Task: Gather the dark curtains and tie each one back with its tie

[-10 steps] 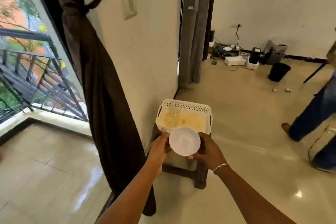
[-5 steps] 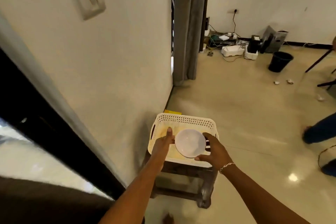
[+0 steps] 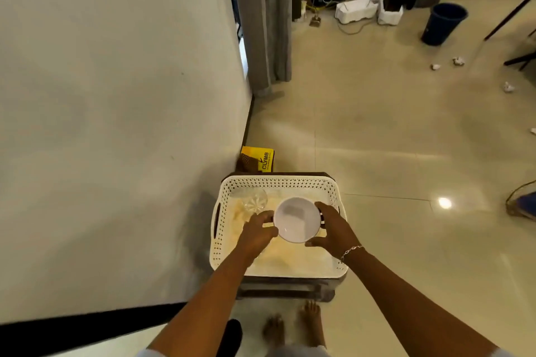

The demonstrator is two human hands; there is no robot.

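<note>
A white bowl [image 3: 296,219] is held over a white perforated basket [image 3: 277,182]. My left hand [image 3: 256,233] grips the bowl's left rim and my right hand [image 3: 333,229] grips its right rim. A clear glass [image 3: 255,200] lies in the basket's far left corner. The basket rests on a dark wooden stool [image 3: 285,288]. A grey curtain [image 3: 265,17] hangs at the doorway ahead. The dark brown curtain and its tie are out of view.
A white wall [image 3: 116,95] runs close on the left. A yellow package [image 3: 258,159] lies behind the stool. Farther off are a dark bin [image 3: 443,23], cables and boxes [image 3: 355,10] and scraps of paper [image 3: 458,61]. My bare feet [image 3: 293,324] stand before the stool.
The view has swung down and away from the tied brown curtain and window. Both hands have carried the bowl lower, over the basket. The person at the right has gone from view.
</note>
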